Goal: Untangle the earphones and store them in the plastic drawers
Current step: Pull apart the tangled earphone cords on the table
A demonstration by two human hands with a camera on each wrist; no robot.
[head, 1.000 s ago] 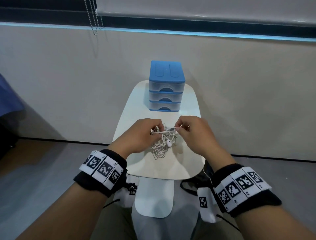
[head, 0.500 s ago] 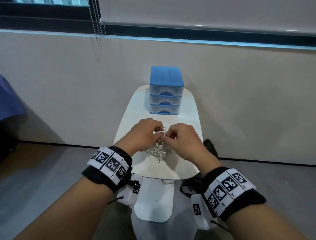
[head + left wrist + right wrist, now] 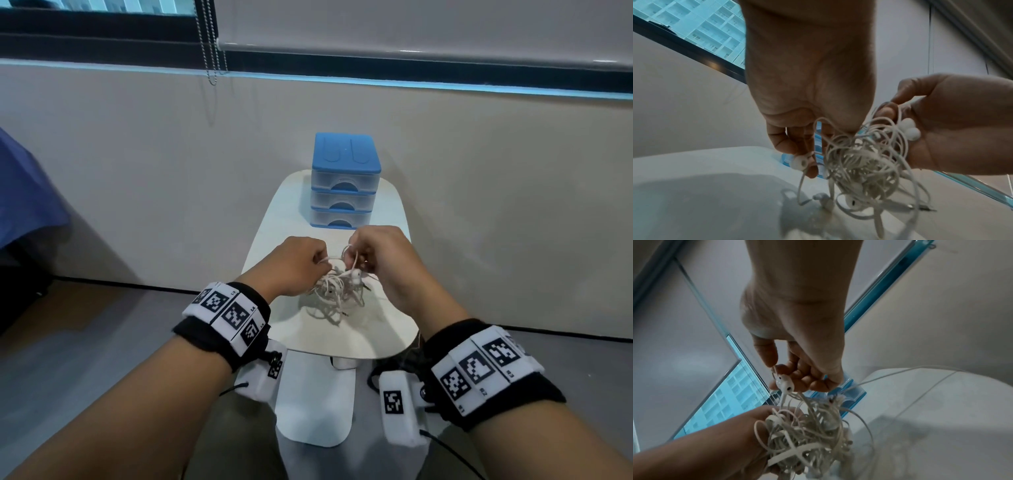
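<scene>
At mid-frame the knotted bundle of white wired earphones (image 3: 337,289) hangs between both hands above the white oval worktop (image 3: 387,329). The left hand (image 3: 294,263) pinches one earbud, the right hand (image 3: 380,257) another; the blue-topped clear plastic drawers (image 3: 346,181) stand closed beyond.
</scene>
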